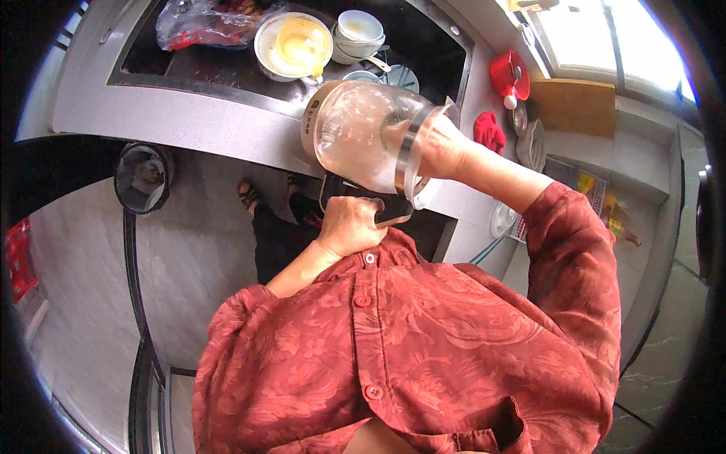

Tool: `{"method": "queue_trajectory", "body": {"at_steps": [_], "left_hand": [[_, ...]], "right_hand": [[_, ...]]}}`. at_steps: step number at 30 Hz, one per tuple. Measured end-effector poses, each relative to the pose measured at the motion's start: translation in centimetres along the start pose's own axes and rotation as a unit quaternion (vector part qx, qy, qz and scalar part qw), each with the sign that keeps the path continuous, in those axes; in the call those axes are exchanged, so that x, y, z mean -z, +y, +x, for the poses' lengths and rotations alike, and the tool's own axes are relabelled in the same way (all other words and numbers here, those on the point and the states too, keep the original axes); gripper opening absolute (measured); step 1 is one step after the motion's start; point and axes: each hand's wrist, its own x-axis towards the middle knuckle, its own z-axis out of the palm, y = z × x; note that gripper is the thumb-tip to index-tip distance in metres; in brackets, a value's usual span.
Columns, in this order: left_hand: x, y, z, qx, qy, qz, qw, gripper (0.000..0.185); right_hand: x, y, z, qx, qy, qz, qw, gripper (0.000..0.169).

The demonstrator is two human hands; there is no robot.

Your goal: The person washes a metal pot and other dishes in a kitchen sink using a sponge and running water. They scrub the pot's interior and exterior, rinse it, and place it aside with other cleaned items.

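Note:
A clear glass blender jug [351,136] lies tilted on its side over the counter's front edge, with its mouth toward the right. It has a pale base collar, printed markings and a cloudy wall. My left hand [349,224] is closed around the jug's dark handle [396,209], close to my red patterned shirt. Reaching through the mouth, my right hand [439,144] is inside the jug. At its fingertips, behind the glass, shows what looks like a dark scrubber [397,116]; the blurred wall partly hides it.
Beyond the jug, a dark sink [437,62] holds a large bowl [266,48] with a yellow cup [300,42], stacked bowls [360,28] and a plastic bag [198,25]. At right are a red ladle [510,74], a red cloth [489,131] and baskets [532,144]. A bin [143,177] stands lower left.

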Motion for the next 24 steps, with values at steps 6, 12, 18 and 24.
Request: {"method": "queue_trajectory", "body": {"at_steps": [6,12,18,24], "left_hand": [[0.1,0.2,-0.5,-0.007,0.010,-0.019,1.000,0.024],[0.4,0.7,-0.3,0.005,0.007,0.012,1.000,0.023],[0.2,0.5,-0.3,0.024,0.028,-0.016,0.999,0.020],[0.6,0.7,-0.6,0.042,-0.030,0.030,0.998,0.018]], "right_hand": [[0.0,-0.8,-0.4,-0.169,-0.112,0.546,0.813,0.028],[2.2,-1.1,-1.2,-0.058,-0.018,0.081,0.995,0.021],[3.1,-2.7,-1.2,-0.133,-0.025,0.249,0.959,0.032],[0.7,-2.0,-0.1,-0.204,-0.115,0.432,0.871,0.038]]}}
